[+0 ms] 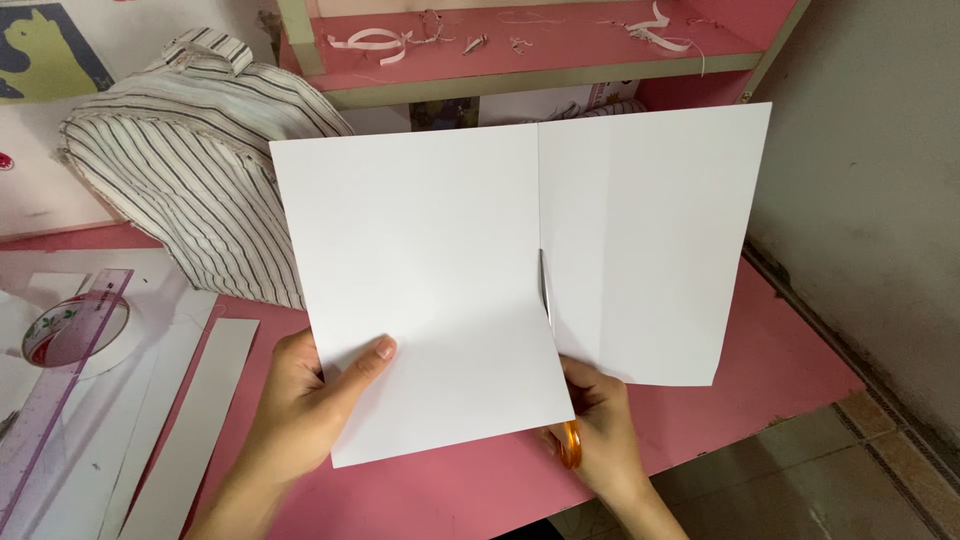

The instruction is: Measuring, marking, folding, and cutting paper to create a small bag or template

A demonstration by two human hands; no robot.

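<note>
White rectangular sheet of paper [420, 280] fills the middle of the view, held up over the pink tabletop [780, 370]. Left hand [310, 410] pinches its lower-left corner, thumb on top of the sheet w/ fingers curled underneath, closed firmly on the paper. Right hand [600, 430] sits below the sheet's bottom edge, wrapped around the orange-handled scissors [560, 400]; only a bit of orange loop shows by the palm, so the fingers are closed on the handles. Thin grey blade pokes up through the sheet approx. at its middle, tip well up from the bottom edge. Cut line runs straight on above the blade all the way to the top edge, so the sheet reads as two panels: bigger left one overlapping, right one sitting slightly higher & tilted. A faint vertical crease shows on the right panel.

Off to the left on the table: long white paper strips [200, 420] lying side by side, a clear purple-tinted plastic ruler [70, 380] across them, and a roll of clear tape [75, 335] under the ruler's upper end. Behind, a crumpled striped grey-and-white shirt [190, 150] rests against the pink shelf [520, 45], touching the sheet's top-left corner in view. Shelf carries curly white paper scraps [375, 42]. Grey wall at right, tiled floor below the table edge.
</note>
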